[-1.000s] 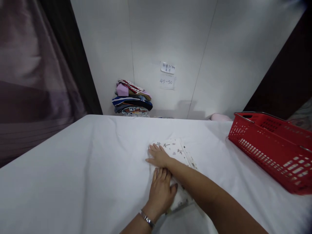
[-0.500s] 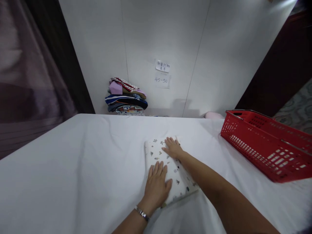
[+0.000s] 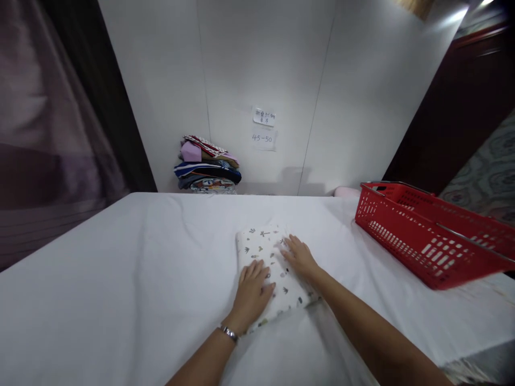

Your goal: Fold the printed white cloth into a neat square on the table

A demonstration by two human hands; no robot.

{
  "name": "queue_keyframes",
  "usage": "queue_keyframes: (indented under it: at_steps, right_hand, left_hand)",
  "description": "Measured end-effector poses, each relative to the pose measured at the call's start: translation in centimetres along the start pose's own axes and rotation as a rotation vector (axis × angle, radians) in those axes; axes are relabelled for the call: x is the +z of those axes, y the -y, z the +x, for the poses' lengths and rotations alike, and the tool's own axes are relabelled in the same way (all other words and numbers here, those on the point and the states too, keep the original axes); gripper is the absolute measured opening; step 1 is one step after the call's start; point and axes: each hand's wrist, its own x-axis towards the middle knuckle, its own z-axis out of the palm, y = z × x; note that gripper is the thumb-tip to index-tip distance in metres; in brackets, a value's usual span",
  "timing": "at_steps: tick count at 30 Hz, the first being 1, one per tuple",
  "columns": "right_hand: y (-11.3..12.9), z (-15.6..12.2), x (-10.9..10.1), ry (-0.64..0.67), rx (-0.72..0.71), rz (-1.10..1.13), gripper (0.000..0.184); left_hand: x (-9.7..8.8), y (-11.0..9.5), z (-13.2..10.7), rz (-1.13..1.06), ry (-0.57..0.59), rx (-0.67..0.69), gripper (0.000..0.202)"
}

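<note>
A folded white cloth (image 3: 257, 249) with small grey and green leaf prints lies on the white-covered table. My left hand (image 3: 253, 292) rests flat on its near left part, fingers stretched forward and thumb apart; a metal bracelet circles that wrist. On the far right part of the cloth lies my right hand (image 3: 301, 257), its fingers spread and slightly blurred. Neither hand grips anything. Parts of the cloth are hidden beneath both hands and the right forearm.
A red plastic basket (image 3: 402, 236) with metal handles stands on the right of the table (image 3: 80, 289). Beyond the far edge, a stack of folded fabrics (image 3: 209, 166) sits against the white wall, which bears two paper notes (image 3: 263, 128). A curtain hangs at left.
My right hand has slid toward me and to the right along the cloth's edge. My left hand stays on the near left part. The camera view has shifted slightly.
</note>
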Motion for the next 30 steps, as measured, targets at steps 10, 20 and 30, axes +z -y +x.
queue_keyframes:
  at_steps: [10, 20, 30]
  right_hand:
    - [-4.5, -6.5, 0.2, -0.104, 0.247, 0.286, 0.06]
    - [0.4, -11.0, 0.8, -0.018, 0.091, 0.359, 0.066]
    - [0.2, -15.5, 0.4, -0.204, -0.339, 0.128, 0.045]
  left_hand:
    - [-2.4, 2.3, 1.6, -0.449, -0.062, -0.659, 0.066]
    - [-6.0, 4.8, 1.7, -0.472, 0.002, -0.621, 0.054]
    - [-4.6, 2.7, -6.3, -0.046, -0.216, -0.219, 0.043]
